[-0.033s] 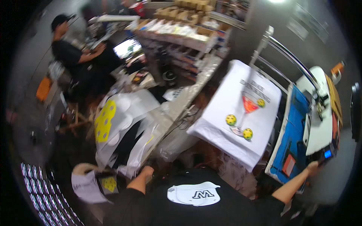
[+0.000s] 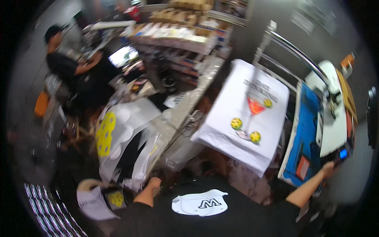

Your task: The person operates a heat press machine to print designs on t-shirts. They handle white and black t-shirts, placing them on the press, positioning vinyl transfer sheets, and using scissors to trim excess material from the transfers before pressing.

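The dark control box (image 2: pixel 344 153) with a blue-lit screen, far right at the right hand (image 2: pixel 327 170), looks rigid, best held by its casing; I cannot tell whether either hand's fingers grip anything. The left hand (image 2: pixel 154 183) is near pale sheets (image 2: pixel 144 165).

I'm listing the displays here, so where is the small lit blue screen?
In the head view, the small blue screen is at the right, just above and right of the person's right hand, near the white board's lower end.
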The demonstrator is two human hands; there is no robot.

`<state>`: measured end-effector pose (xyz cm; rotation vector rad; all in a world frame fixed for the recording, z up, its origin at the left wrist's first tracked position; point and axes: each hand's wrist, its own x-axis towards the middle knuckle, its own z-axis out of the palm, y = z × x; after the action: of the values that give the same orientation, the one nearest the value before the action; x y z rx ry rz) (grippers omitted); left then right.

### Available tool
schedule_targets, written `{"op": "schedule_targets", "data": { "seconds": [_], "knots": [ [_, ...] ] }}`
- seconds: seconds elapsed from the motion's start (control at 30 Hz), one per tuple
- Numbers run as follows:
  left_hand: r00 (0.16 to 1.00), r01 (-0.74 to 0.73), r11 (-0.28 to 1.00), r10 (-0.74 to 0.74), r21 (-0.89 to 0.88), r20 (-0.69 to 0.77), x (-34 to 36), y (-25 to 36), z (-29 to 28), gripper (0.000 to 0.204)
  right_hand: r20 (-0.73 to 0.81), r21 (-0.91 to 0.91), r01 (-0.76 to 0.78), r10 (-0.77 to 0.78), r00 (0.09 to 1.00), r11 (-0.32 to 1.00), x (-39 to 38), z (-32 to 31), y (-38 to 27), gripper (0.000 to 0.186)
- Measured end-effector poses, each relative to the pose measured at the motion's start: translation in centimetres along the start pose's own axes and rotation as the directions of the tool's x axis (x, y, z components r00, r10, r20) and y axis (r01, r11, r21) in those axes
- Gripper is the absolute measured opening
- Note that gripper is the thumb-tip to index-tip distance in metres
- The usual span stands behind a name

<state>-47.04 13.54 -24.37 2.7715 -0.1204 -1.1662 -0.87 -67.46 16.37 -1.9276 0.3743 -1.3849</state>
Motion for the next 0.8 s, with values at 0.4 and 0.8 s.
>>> {"op": "schedule_targets", "data": {
  "seconds": [0.4, 0.8],
  "knots": [
    [0.962, 0.187, 0.554, -0.269, -0.811, 0.038, 13.3, 3.6, -13.4, 0.032, -0.094, -0.012, -0.127, 0.126, 0.988, 0.992, 2.3, -1.7, -0.1, 0.066],
    [0.95, -0.271, -0.535, -0.285, -0.8, -0.131, 15.8, 5.0, -31.6, 0.086, -0.046, -0.041, -0.298, 0.296, 0.954, 0.954, 5.6, -2.4, 6.9, 0.053]
  ]
}}
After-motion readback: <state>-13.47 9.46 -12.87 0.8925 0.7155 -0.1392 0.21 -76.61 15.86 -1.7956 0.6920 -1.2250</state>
